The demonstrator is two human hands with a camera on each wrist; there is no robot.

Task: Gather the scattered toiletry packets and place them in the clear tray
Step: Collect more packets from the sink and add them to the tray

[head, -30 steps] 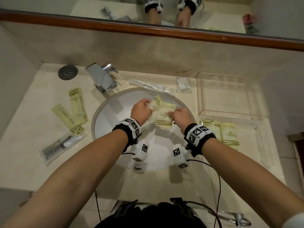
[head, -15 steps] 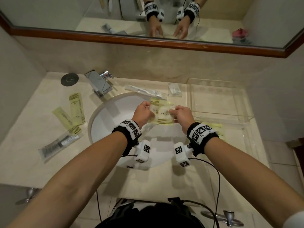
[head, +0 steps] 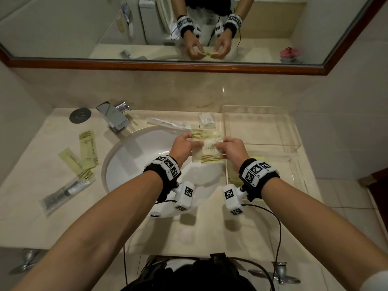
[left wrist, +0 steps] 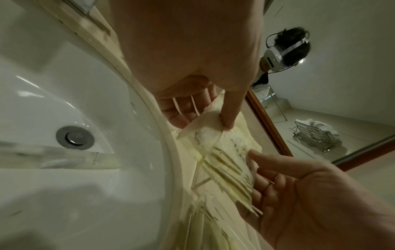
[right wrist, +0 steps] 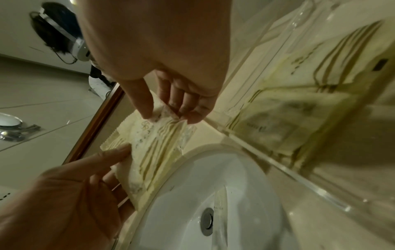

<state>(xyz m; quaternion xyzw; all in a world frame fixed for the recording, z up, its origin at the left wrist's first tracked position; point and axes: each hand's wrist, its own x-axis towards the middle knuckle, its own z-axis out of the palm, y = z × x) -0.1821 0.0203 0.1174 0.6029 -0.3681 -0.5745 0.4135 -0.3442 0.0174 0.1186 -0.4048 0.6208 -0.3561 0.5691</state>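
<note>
Hands meet above the right rim of the round white sink basin [head: 134, 160]: the left hand [head: 183, 147] and the right hand [head: 233, 148] both pinch a small sheaf of pale yellow flat toiletry packets with olive stripes [head: 207, 147], thumb on one face and fingers behind. How many packets are in the sheaf cannot be told. The clear rectangular plastic tray [head: 294, 133] stands just to the right on the beige marble counter [head: 31, 185].

Only the head view shows the loose items: two yellow packets [head: 84, 156] and a clear-wrapped dark item [head: 65, 191] left of the basin, a clear-wrapped toothbrush [head: 168, 122] and a small white sachet [head: 206, 120] behind it, beside the chrome faucet [head: 114, 118]. More yellow packets [right wrist: 299, 108] show through a clear wall in the right wrist view; the right forearm mostly hides them from the head camera. Both wrist views are blurred, so print is unreadable.
</note>
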